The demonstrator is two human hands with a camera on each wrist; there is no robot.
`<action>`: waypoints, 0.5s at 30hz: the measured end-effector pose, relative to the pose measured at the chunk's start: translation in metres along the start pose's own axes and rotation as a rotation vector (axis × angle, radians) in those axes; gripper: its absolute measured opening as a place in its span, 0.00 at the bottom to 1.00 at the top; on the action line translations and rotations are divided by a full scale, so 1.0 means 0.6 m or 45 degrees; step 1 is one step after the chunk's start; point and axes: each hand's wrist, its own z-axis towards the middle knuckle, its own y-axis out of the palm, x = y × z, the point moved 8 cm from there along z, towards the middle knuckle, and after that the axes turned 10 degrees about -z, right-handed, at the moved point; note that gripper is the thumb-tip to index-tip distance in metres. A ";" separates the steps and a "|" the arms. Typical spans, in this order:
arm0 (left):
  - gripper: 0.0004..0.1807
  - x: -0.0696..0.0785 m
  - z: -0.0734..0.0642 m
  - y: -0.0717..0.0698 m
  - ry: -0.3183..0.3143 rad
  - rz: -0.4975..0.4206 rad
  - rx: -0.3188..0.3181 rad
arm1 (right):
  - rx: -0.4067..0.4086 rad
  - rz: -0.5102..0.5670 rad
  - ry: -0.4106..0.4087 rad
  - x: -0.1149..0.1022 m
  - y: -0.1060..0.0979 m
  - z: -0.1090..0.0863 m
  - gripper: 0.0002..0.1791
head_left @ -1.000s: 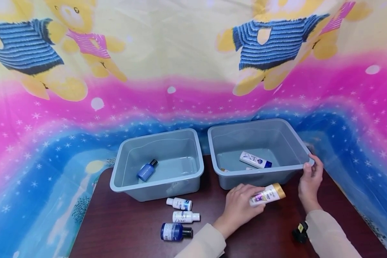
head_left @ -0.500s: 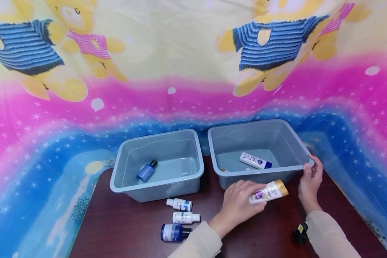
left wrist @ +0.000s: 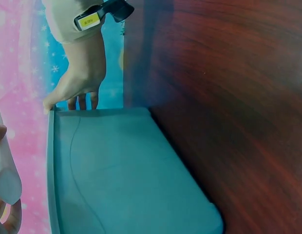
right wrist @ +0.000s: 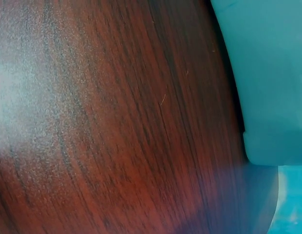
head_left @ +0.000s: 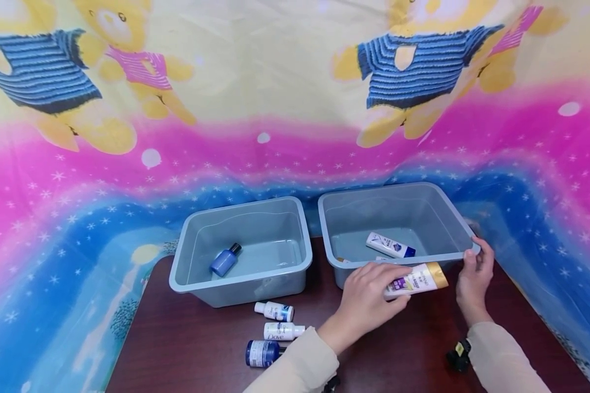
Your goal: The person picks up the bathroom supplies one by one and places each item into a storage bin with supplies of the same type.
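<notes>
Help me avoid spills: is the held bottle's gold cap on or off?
On: the head view shows the gold cap joined to the white bottle.

At the far side of the red-brown table (head_left: 182,338) stand a left grey bin (head_left: 255,290) and a right grey bin (head_left: 383,210); nearer me lie a white bottle (head_left: 277,311), another white bottle (head_left: 282,331) and a blue bottle (head_left: 263,353).
</notes>
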 end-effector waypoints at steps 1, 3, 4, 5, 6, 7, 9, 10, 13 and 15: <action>0.26 0.001 0.003 -0.001 0.003 0.003 -0.004 | 0.003 -0.002 -0.001 0.000 -0.001 0.000 0.20; 0.26 0.004 0.009 -0.004 0.011 0.018 -0.012 | 0.006 -0.002 -0.007 0.001 -0.002 0.000 0.21; 0.26 0.004 0.012 -0.005 0.013 0.024 -0.018 | 0.006 -0.003 -0.012 0.001 -0.002 0.000 0.21; 0.26 0.005 0.015 -0.007 0.015 0.032 -0.026 | 0.007 -0.006 -0.016 0.001 -0.002 0.001 0.21; 0.26 0.006 0.018 -0.008 0.015 0.041 -0.036 | 0.007 -0.009 -0.020 0.001 -0.002 0.000 0.21; 0.26 0.006 0.021 -0.008 0.016 0.053 -0.048 | 0.007 -0.010 -0.024 0.000 -0.002 0.001 0.22; 0.26 0.005 0.028 -0.010 0.015 0.065 -0.073 | 0.011 -0.004 -0.029 -0.001 -0.001 0.001 0.22; 0.26 0.003 0.031 -0.010 0.013 0.074 -0.089 | 0.015 -0.001 -0.028 -0.001 -0.001 0.001 0.22; 0.27 -0.001 0.039 -0.010 0.000 0.090 -0.137 | 0.027 0.007 -0.015 0.006 -0.003 0.002 0.21; 0.27 -0.006 0.043 -0.010 -0.012 0.091 -0.165 | 0.033 0.002 -0.002 0.016 -0.004 0.004 0.21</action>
